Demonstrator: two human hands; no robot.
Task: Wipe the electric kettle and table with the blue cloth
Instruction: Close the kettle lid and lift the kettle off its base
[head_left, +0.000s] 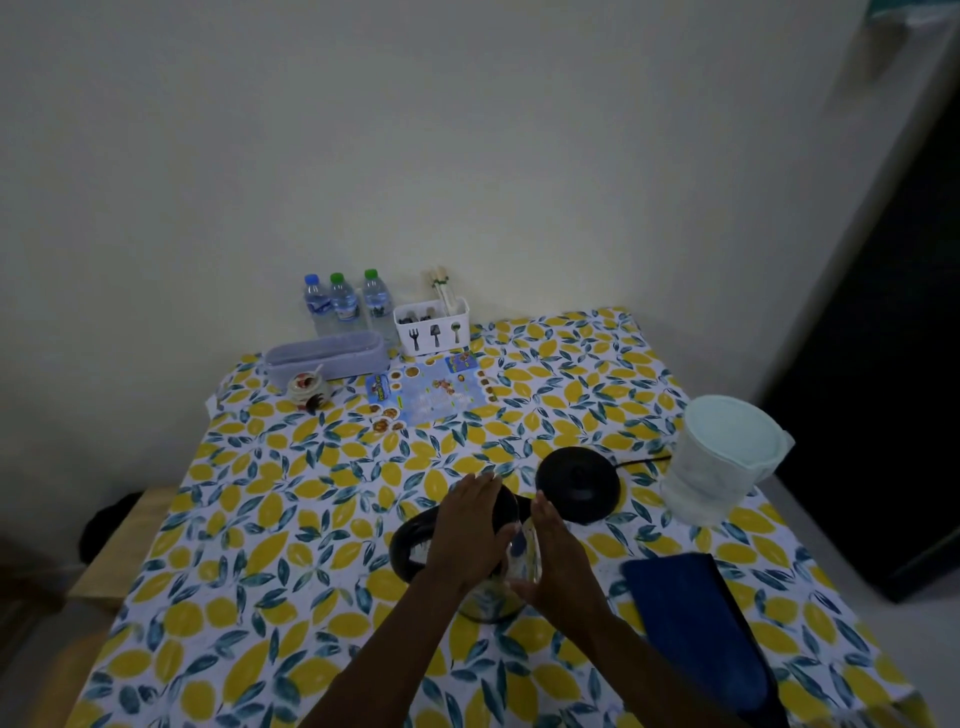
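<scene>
Dim room: plain pale wall (415, 130) behind; dark doorway (893, 364) at right; wooden bench (119, 551) at left, just beside the lemon-print tablecloth (260, 519)

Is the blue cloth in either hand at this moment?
No, the blue cloth lies on the table, while both hands hold the kettle.

Three water bottles (344, 304) stand against the wall beside a white cutlery caddy (432, 328). In front lie a grey oblong container (327, 354), a small ceramic jar (307, 390) and a colourful leaflet (428, 391). A lidded translucent jug (719, 462) stands at right
</scene>
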